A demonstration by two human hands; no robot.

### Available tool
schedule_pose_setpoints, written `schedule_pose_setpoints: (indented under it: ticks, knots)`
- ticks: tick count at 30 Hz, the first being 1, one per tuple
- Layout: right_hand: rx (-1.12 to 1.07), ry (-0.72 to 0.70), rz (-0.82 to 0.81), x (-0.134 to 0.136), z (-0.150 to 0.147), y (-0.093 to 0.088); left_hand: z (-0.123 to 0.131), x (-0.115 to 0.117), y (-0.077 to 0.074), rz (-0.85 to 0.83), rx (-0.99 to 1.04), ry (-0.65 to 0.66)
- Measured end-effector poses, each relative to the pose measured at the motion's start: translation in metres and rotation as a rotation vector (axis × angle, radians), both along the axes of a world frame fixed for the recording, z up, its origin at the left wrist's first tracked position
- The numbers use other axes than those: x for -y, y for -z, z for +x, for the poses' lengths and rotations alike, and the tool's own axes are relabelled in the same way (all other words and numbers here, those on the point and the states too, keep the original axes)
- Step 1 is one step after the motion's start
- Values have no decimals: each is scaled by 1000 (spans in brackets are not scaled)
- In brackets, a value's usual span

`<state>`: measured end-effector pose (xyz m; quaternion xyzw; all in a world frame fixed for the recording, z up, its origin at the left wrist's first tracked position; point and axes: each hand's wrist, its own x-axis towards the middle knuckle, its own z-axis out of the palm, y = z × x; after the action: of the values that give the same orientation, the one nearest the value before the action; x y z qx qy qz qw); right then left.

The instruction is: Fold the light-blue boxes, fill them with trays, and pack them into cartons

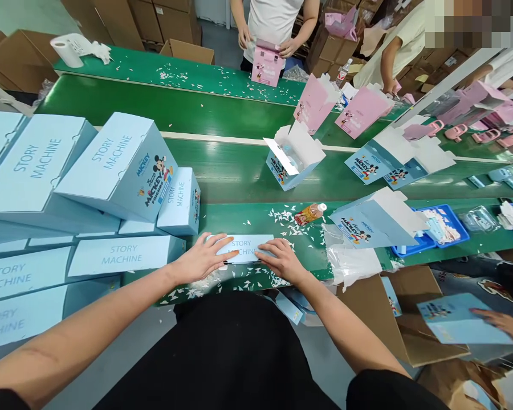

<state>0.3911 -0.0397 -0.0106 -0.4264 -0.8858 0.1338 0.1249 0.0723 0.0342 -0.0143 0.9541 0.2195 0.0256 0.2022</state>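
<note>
A light-blue "STORY MACHINE" carton (244, 244), its lid closed, stands on the green bench in front of me. My left hand (202, 257) lies over its left end with the fingers spread on the lid. Over the right end, the fingers of my right hand (282, 259) rest flat and slightly apart. Both hands touch the carton without wrapping round it; its lower sides are mostly hidden. Just beyond it lies a drink bottle (308, 214) with a white cap, on its side among white paper scraps (282, 216).
Several closed blue cartons (119, 165) are stacked at left. An open blue carton (288, 171) stands on the belt, with more blue and pink cartons (363, 111) at right. Blue trays (453, 222) and a brown box (376, 313) are there too. Opposite, a person holds a pink carton (265, 65).
</note>
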Motion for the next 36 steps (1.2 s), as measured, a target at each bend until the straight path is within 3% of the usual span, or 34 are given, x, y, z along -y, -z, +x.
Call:
schedule_pose_setpoints:
  ticks: [20,28,36]
  knots:
    - [121,29,-12,26,-2,24,-4,13,6,60,-87,20]
    - [-7,98,-42,30,-2,29,1,17,-3,80,-108,14]
    - [-28,88,-53,32,0,29,4,27,1,130,-135,-15]
